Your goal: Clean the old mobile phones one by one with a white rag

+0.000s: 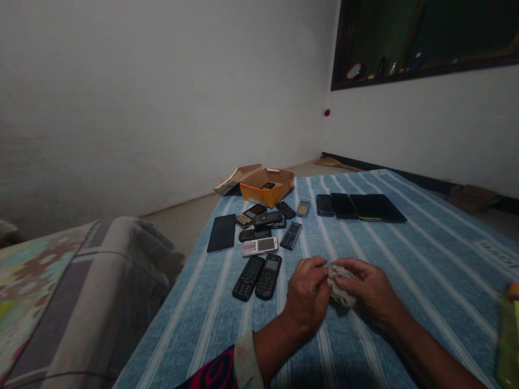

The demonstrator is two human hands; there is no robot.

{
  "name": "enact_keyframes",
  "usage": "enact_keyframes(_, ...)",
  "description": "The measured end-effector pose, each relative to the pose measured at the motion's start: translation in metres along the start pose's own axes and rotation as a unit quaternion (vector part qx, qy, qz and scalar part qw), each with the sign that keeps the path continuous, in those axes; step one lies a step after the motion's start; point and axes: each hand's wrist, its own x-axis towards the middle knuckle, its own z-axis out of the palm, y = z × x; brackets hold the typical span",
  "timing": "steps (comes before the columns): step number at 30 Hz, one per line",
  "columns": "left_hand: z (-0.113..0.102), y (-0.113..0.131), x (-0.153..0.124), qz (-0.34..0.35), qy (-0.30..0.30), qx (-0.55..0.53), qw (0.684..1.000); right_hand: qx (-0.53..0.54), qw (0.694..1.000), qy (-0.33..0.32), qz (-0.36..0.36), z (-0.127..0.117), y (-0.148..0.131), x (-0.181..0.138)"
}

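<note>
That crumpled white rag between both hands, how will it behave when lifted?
Probably floppy: the rag bunches in creases between the left hand and right hand. Likely light, being a small wad. Unlikely to roll, looking soft and lumpy.

crumpled cloth rag (339,289), glossy phones (360,207), perhaps cardboard box (267,186)

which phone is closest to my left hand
The black keypad phone, the nearer of the side-by-side pair beside your left hand, which holds a crumpled rag with the right hand. Its twin lies farther out; the rest sit beyond.
</note>
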Motion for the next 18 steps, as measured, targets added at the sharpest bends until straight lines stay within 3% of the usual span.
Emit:
enact_keyframes(4, 0.001, -0.001, -0.002, 0.014, -0.009, 0.029, 0.999, -0.155, 0.981, 0.056, -0.099, -0.008, -0.007, 0.003)
enact_keyframes(6, 0.002, -0.007, -0.002, 0.011, -0.019, 0.068, 0.997, -0.234, 0.948, 0.114, -0.184, -0.015, -0.008, 0.006)
enact_keyframes(9, 0.003, -0.015, -0.001, -0.025, -0.054, 0.145, 0.988, -0.340, 0.874, 0.169, -0.303, -0.029, -0.001, 0.014)
enact_keyframes(13, 0.001, -0.014, 0.003, -0.107, -0.142, 0.233, 0.956, -0.467, 0.781, 0.152, -0.386, -0.045, 0.018, 0.025)
enact_keyframes(18, 0.002, -0.008, 0.002, -0.126, -0.191, 0.279, 0.933, -0.563, 0.729, 0.084, -0.381, -0.048, 0.037, 0.027)
